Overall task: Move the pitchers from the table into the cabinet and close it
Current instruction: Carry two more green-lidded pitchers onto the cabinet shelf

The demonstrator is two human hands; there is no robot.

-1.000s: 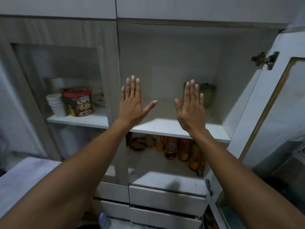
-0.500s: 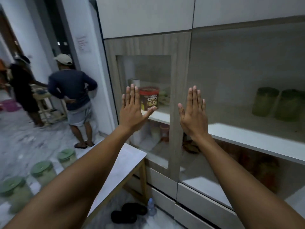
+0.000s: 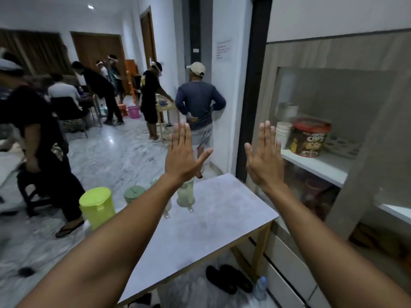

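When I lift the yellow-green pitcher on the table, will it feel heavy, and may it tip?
The yellow-green pitcher looks like thin plastic, so it is probably light; its wall is opaque, so I cannot tell whether it is empty. It is tall with a lid on top and stands near the table edge, so a sideways push might tip it.
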